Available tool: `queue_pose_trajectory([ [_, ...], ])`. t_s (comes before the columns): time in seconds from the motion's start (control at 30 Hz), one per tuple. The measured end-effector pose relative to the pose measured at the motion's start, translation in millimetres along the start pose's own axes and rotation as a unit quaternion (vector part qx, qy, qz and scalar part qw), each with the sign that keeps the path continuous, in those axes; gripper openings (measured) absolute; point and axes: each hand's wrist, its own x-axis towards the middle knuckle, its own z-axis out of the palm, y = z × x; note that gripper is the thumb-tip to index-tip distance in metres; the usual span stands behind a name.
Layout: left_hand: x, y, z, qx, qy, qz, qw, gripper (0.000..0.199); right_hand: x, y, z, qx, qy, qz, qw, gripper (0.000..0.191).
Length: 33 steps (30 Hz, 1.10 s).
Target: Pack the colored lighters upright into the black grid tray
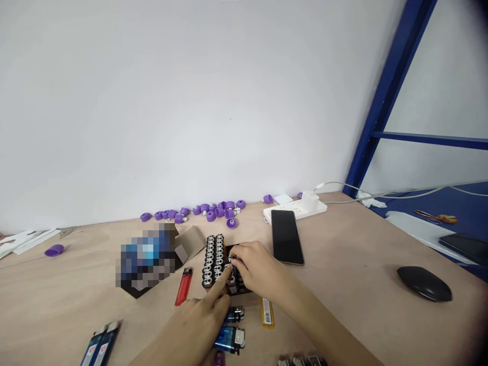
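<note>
Two rows of upright lighters [214,259], metal tops up, stand in a black tray [244,288]. My right hand [253,264] reaches over the tray's right part, its fingertips closed on the top of a lighter there, mostly hidden. My left hand [200,317] comes from the front, index finger stretched out to touch the tops beside that lighter. Its thumb is apart from the index finger; the other fingers are partly hidden. Near this hand lie a blue lighter [229,339] and a red lighter [184,286]. A yellow lighter [267,312] lies below my right wrist.
A pixelated box [147,259] stands left. Several purple caps [211,216] lie along the wall. A phone [287,237] leans against a white power strip [295,207]; a black mouse [424,283] is at right. More blue lighters [101,345] lie front left.
</note>
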Motion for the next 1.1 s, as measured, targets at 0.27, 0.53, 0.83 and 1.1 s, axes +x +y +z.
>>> queue_pose_trajectory([
  [0.27, -1.3, 2.2, -2.0, 0.014, -0.004, -0.008, 1.0, 0.063, 2.3, -1.5, -2.7, -0.011, -0.012, 0.01, 1.0, 0.023],
  [0.53, -0.8, 4.1, -6.8, -0.001, -0.017, -0.017, 1.0, 0.066, 0.8, -1.6, -1.2, -0.003, -0.037, 0.016, 0.999, 0.026],
  [0.83, 6.1, -0.2, -3.6, -0.427, 0.083, -0.112, 0.893, 0.038, -4.0, -21.6, -36.0, 0.169, 0.055, 0.004, 0.984, 0.028],
  [1.1, 4.6, 13.2, 3.3, -0.833, -0.036, -0.103, 0.542, 0.042, -19.6, -62.7, -54.6, 0.316, -0.007, -0.013, 0.949, 0.015],
])
